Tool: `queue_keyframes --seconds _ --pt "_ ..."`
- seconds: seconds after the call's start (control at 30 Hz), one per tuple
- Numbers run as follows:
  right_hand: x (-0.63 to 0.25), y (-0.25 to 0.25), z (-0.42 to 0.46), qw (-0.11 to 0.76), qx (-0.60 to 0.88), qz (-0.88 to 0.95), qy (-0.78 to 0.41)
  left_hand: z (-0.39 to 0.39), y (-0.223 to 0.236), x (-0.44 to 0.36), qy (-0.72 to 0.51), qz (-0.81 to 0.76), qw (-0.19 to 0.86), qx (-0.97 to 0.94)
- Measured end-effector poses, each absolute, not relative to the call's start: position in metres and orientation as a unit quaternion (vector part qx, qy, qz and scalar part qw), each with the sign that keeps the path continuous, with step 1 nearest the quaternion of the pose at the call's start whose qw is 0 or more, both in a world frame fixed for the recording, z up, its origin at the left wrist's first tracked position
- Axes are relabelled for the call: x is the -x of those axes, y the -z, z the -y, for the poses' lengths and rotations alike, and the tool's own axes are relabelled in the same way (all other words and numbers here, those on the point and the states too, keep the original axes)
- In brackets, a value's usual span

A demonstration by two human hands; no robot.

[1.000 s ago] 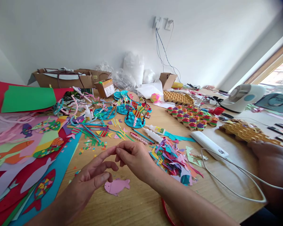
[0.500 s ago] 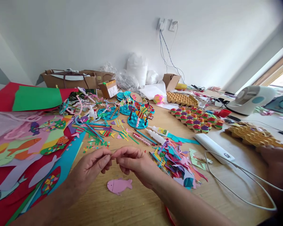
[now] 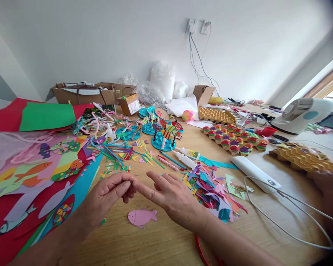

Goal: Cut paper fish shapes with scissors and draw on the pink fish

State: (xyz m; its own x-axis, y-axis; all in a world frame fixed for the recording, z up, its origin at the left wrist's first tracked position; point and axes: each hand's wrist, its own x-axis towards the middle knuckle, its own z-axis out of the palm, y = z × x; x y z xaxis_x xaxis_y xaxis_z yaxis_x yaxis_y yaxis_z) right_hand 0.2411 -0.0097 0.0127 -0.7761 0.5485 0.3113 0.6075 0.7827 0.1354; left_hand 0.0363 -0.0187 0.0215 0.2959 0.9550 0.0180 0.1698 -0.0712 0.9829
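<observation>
Above the wooden table my left hand (image 3: 112,192) is closed in a pinch; whatever lies between its thumb and index finger is too small to make out. My right hand (image 3: 166,192) is open, its fingers apart, and the tip of its thumb or index finger touches the left fingertips. Just below both hands a pink paper fish (image 3: 142,218) with a drawn eye and gill line lies flat. A heap of coloured paper scraps (image 3: 211,192) sits right of my right hand. Beyond the hands are striped paper fish (image 3: 127,156) and white glue bottles (image 3: 185,161).
Paper sheets and fish cut-outs (image 3: 52,199) cover the left side. Blue decorated discs (image 3: 163,143), a painted egg tray (image 3: 233,140) and a white power bank-like box (image 3: 254,173) with a cable (image 3: 287,225) lie farther off. Another person's hand (image 3: 327,181) rests by a brown egg tray (image 3: 308,157).
My right hand has gone from a pinch to spread fingers, its back turned up. My left hand stays pinched. The view has shifted slightly.
</observation>
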Motion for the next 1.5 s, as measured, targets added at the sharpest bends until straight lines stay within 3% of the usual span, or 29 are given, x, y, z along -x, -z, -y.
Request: queue_keyframes --seconds 0.53,1.1,1.33,1.5 --pt "-0.251 -0.014 0.006 0.118 0.23 0.946 0.196 -0.002 -0.03 -0.022 -0.151 -0.375 0.464 -0.788" --pt "-0.249 -0.014 0.004 0.114 0.26 0.941 0.183 0.002 -0.03 -0.032 -0.224 -0.43 0.446 -0.752" --pt "-0.249 -0.017 0.005 0.104 0.274 0.944 0.148 0.003 -0.025 -0.029 -0.28 -0.374 0.544 -0.697" --pt "-0.251 -0.015 0.003 0.107 0.27 0.945 0.153 -0.002 -0.026 -0.029 -0.254 -0.403 0.525 -0.706"
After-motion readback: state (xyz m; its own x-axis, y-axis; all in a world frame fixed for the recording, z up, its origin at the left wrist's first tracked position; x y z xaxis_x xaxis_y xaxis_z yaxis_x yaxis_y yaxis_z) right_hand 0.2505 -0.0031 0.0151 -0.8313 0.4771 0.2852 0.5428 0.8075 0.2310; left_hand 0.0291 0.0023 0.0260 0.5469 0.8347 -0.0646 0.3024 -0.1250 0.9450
